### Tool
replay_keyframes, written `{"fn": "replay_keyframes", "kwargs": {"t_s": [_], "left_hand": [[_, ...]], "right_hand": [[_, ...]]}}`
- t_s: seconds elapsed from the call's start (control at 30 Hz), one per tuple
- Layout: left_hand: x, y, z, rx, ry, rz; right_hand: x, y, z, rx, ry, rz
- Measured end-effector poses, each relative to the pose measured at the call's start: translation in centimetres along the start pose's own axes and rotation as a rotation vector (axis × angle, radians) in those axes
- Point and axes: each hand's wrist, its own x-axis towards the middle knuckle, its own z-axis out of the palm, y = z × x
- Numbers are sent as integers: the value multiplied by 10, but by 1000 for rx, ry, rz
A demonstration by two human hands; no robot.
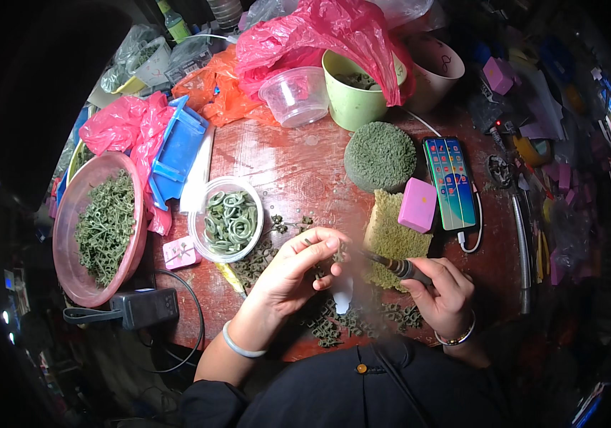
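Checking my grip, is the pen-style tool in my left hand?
No, your right hand grips the pen-style tool; your left hand holds a small green piece.

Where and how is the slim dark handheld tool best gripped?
The handheld tool is probably best gripped around its thick barrel, coming from the right, as the right hand does: that end is wide enough for thumb and fingers, while the thin tip points left, toward the small green piece pinched in the left hand.
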Motion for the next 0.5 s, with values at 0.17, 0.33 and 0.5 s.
{"fn": "replay_keyframes", "kwargs": {"t_s": [0.17,0.33,0.5], "left_hand": [[0,0,-1,-9,-16,13],[-1,-2,1,-24,-41,83],[-3,-2,4,32,-57,112]], "right_hand": [[0,2,-8,32,45,18],[2,7,-33,-212,-23,67],[-1,12,-28,-198,-7,51]]}}
